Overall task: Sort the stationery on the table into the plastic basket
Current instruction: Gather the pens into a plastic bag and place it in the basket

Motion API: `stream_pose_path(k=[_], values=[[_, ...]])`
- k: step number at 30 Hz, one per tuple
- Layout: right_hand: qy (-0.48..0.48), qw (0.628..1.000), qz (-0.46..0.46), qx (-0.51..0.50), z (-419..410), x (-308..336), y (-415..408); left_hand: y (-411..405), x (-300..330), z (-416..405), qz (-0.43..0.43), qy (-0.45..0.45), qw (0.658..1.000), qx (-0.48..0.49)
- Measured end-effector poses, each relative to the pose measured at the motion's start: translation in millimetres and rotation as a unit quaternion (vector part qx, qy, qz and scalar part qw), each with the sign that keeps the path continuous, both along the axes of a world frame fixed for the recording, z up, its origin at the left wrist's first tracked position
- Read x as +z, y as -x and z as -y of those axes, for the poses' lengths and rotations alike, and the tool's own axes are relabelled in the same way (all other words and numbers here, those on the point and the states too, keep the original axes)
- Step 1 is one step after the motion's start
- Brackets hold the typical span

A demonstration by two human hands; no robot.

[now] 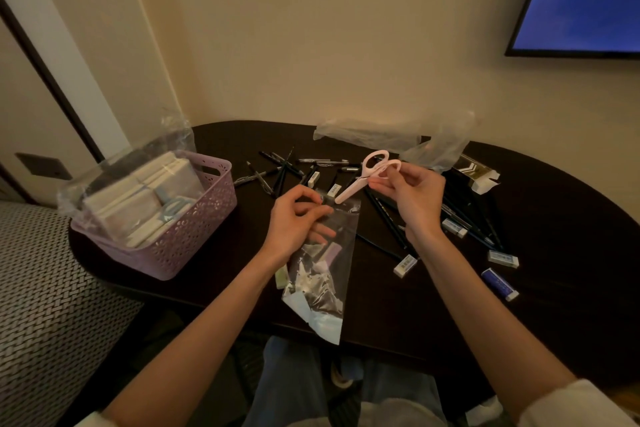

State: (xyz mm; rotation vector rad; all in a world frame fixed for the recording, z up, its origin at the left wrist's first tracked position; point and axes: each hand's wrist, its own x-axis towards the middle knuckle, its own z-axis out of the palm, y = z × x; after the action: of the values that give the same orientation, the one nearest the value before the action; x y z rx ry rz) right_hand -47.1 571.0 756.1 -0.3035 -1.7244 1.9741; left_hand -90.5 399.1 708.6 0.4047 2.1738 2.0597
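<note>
1. The right hand (415,199) is raised over the table (398,305), its fingers (381,188) curled and pinching pink scissors (367,177) by the handle loops; the capped blade points down toward 7 o'clock.
2. The left hand (294,218) pinches the top of a clear bag (322,274) between thumb and curled fingers; the bag hangs down toward 6 o'clock, with small pastel pieces inside it.
3. The tip of the scissors sits just above the mouth of the bag, close to the left hand.
4. The basket (194,239), lilac and perforated, stands on the table at 9 o'clock from the hands, near the table's left edge. It holds pale notepads and a light blue item under a loose plastic wrap (114,177).
5. Pens (277,172) lie scattered at 12 o'clock of the left hand, crossing one another.
6. Dark pencils (467,215) lie spread at 3 o'clock of the right hand, partly hidden by the wrist.
7. White erasers (503,258) lie among the pencils and toward 4 o'clock; a blue-sleeved eraser (498,283) lies nearest the right forearm.
8. Crumpled clear wrappers (391,135) lie at 12 o'clock by the wall, with an open small box (479,173) just beside them at 2 o'clock.
</note>
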Motion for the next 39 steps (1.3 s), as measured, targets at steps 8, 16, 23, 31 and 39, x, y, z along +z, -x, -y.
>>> stream_pose_path(k=[8, 16, 23, 31, 39], values=[[0.016, 1.000, -0.007, -0.006, -1.7, 2.7, -4.0, -0.8, 2.9, -5.0, -0.011, 0.038, 0.999, -0.023], [0.000, 0.999, -0.040, -0.020, 1.0, 7.0, -6.9, -3.9, 8.3, -1.6, -0.051, 0.062, 0.996, -0.032], [-0.004, 0.999, -0.032, -0.004, 3.4, 8.4, -6.3, -5.5, 11.3, -1.5, -0.023, 0.059, 0.997, -0.053], [-0.009, 0.999, 0.025, 0.043, -0.7, 6.9, -8.6, -8.5, 18.6, -1.5, 0.001, 0.037, 0.996, -0.076], [0.012, 1.000, -0.009, 0.003, -5.1, 14.3, -12.2, -9.2, 16.9, 1.3, 0.090, -0.047, 0.995, -0.018]])
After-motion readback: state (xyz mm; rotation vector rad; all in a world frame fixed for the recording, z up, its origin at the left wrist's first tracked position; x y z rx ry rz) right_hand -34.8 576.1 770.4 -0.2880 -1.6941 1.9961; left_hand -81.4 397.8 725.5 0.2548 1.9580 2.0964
